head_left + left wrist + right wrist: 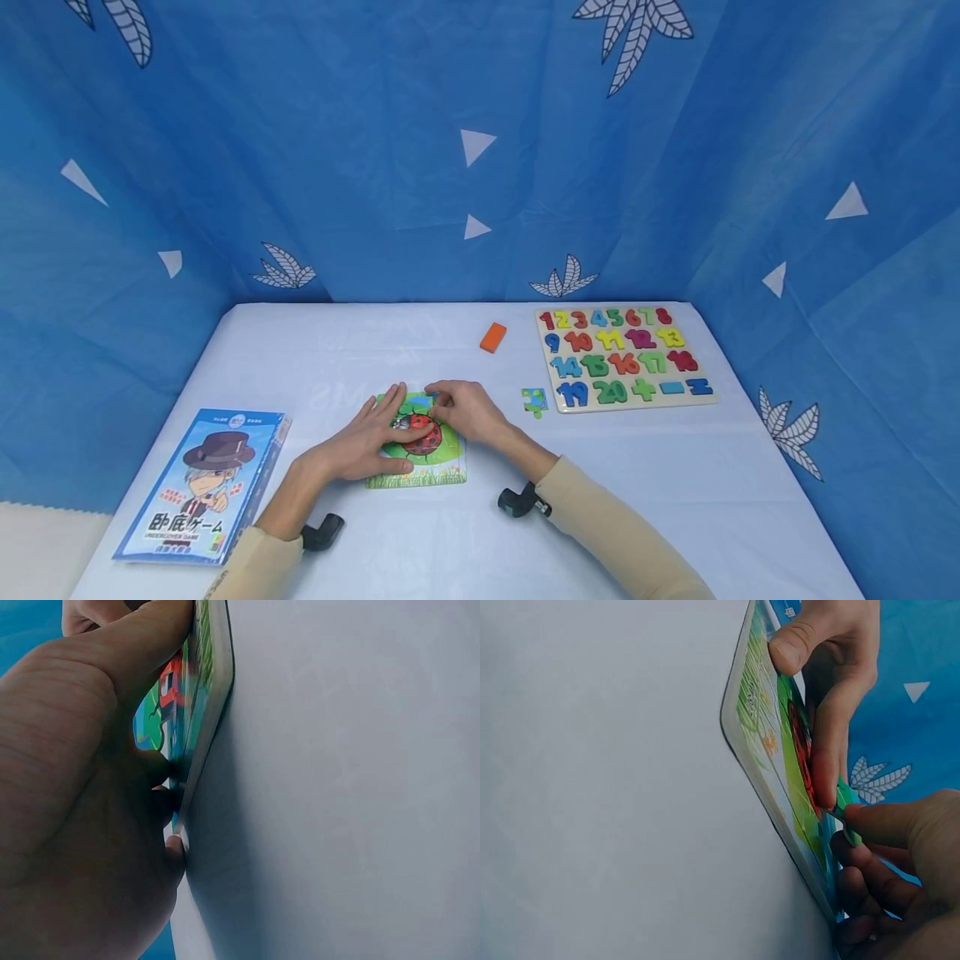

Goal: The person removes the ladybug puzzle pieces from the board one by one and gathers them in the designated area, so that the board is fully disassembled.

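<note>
A ladybug jigsaw puzzle lies in a flat tray on the white table, in front of me. My left hand rests across its left part with fingers spread and nearly straight. In the right wrist view one of its fingers reaches over the ladybug toward a green puzzle piece. My right hand pinches that piece between thumb and fingers at the puzzle's upper right. Its exact fit against the tray is hidden by the fingers. A loose blue-green puzzle piece lies to the right of my right hand.
A wooden number board with colourful numerals stands at the back right of the table. Near it lies an orange block. A blue boxed game sits at the left. Blue patterned cloth surrounds the table's back and sides.
</note>
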`<state>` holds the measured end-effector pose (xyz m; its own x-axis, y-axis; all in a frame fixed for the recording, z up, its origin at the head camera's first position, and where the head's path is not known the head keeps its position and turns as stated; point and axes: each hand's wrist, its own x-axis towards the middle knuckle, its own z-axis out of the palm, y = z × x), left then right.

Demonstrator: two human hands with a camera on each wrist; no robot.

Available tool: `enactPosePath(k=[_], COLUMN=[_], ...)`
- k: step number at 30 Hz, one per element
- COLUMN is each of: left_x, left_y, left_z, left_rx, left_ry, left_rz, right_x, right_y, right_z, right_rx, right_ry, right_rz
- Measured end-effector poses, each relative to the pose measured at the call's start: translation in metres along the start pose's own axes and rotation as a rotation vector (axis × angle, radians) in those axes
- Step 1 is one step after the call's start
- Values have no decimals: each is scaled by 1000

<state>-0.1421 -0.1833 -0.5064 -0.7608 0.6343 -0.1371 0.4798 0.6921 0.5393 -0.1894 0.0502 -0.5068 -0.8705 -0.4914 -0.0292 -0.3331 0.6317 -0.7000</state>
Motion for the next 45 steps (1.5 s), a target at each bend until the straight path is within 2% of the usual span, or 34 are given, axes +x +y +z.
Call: enactPosePath(k=[12,24,29,37,45], left_x=[0,0,0,1,0], left_y=[1,0,-2,-3,-2], left_z=[-1,-2,-2,0,1], left_rx=[-4,2,10,8,-1], left_ry=[-2,8,8,6,-4], left_rz=[3,1,6,-6,-11], right_x=[3,2,0,-6,-11], right_y=[-5,-3,-2,5,22], right_z=[2,-5,-19,-53,-74], right_rx=[-15,-27,-3,-7,15], right_ry=[16,-5,-30,-59,-74], right_rz=[-12,-6,-23,-67,-16])
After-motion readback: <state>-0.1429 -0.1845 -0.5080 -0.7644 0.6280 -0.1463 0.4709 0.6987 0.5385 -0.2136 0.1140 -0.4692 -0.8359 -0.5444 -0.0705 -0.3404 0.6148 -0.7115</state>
